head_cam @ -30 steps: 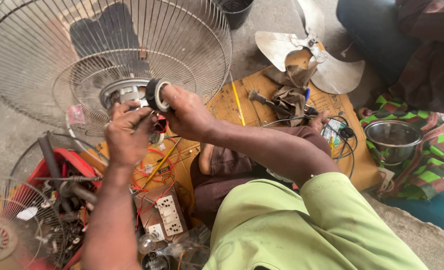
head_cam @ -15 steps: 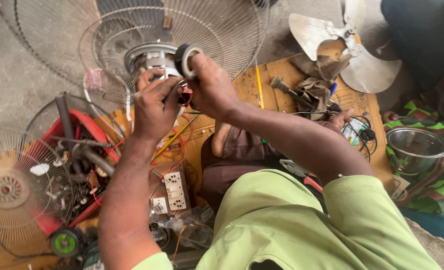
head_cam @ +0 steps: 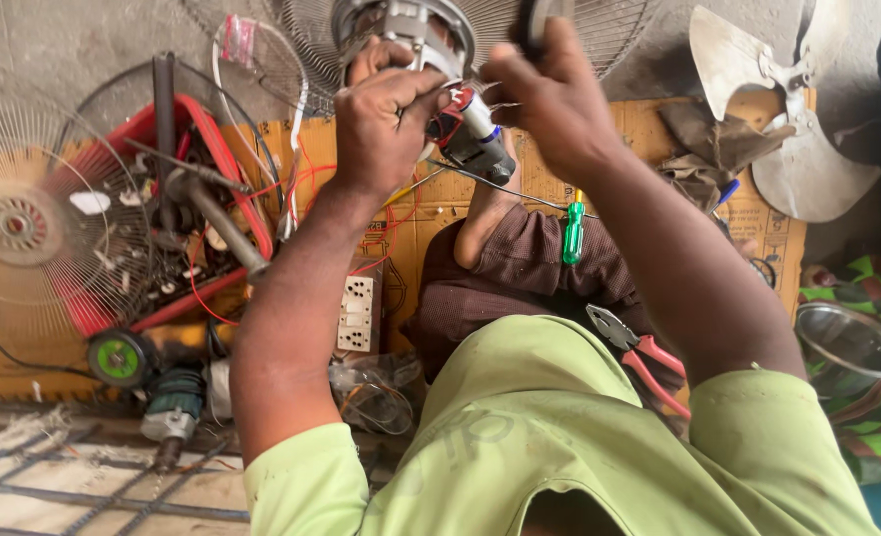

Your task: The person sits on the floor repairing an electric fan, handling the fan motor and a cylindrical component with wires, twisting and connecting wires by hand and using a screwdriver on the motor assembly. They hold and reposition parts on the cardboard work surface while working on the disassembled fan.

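The fan motor (head_cam: 415, 30), a round metal housing with a bright rim, sits at the top edge of the view, mounted in the centre of a wire fan guard (head_cam: 599, 35) of thin radial steel rods. The left hand (head_cam: 386, 124) is curled against the motor's underside, fingers (head_cam: 401, 89) clenched about the housing edge. The right hand (head_cam: 554, 99) is raised beside it, fingers closed around a dark rounded part (head_cam: 535, 20) at the frame's top (what exactly it is cannot be told). Between the two hands hangs a small cylindrical capacitor (head_cam: 480, 124), white with a blue band, with red wires (head_cam: 321, 174) trailing from the motor area over the cardboard sheet (head_cam: 649, 129) that covers the floor.

On the person's brown-clad lap lie a green-handled screwdriver (head_cam: 573, 233) and, lower, red-handled pliers (head_cam: 644, 357) with grey steel jaws. A white switch-and-socket plate (head_cam: 356, 313) lies flat on the cardboard beside the left forearm. To the left, a red plastic crate (head_cam: 217, 164) holds tangled metal parts and a dull steel pipe; a second wire guard (head_cam: 23, 223) lies beside it. A three-lobed metal fan blade (head_cam: 788, 119), matte and scuffed, rests at upper right; a steel bowl (head_cam: 847, 347) sits at right.
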Available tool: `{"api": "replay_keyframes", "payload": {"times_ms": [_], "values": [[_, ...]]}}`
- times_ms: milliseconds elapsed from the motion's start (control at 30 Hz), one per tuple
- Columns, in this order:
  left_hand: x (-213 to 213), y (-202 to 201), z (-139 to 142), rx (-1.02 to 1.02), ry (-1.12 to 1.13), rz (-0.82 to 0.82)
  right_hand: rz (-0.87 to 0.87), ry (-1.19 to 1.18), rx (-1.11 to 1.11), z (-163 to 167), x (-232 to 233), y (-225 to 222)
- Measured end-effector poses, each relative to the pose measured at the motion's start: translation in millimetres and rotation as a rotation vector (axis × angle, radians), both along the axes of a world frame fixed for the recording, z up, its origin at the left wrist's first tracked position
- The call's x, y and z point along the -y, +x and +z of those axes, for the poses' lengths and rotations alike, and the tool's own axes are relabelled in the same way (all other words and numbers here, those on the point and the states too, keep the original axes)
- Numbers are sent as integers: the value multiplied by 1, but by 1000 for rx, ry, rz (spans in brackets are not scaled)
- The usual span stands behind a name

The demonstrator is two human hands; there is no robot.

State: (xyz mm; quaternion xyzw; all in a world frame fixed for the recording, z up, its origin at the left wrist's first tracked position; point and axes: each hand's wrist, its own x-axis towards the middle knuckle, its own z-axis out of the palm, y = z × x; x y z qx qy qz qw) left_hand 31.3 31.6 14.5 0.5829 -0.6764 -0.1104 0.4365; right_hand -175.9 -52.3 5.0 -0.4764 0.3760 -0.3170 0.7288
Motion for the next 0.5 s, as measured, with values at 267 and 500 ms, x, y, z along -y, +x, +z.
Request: {"api": "replay_keyframes", "payload": {"times_ms": [267,500], "values": [[0,-1,-2,-168,23,-5,167,-221,-206,-1,-18,-17],[0,-1,-1,-168,-6,-20,187,-198,-14,-29,-16,-11]]}}
